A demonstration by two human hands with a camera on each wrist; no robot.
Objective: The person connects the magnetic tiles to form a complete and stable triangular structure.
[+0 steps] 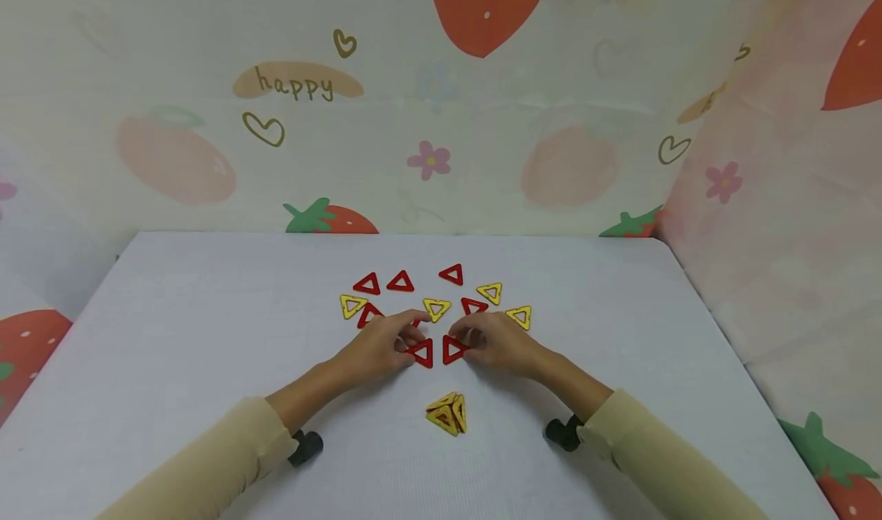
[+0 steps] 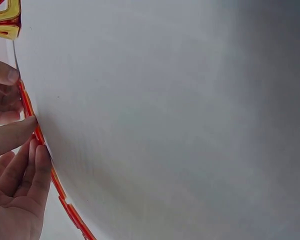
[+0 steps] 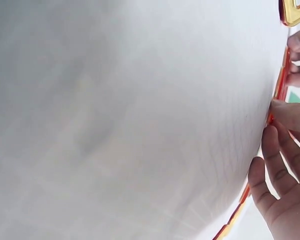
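In the head view my left hand pinches one red triangle tile at its left corner. Opposite it, my right hand holds a second red triangle tile by its right corner. The two tiles lie on the table with their straight sides facing across a narrow gap. Nearer to me sits a small yellow pyramid built of triangle tiles. From the left wrist view, the thumb and fingertips of the left hand meet at a tile's thin red edge; the right wrist view shows the right hand likewise.
Beyond the hands lie loose red tiles and yellow tiles, several of each, some partly hidden by the hands. The white table ends at a strawberry-patterned cloth behind and at the right.
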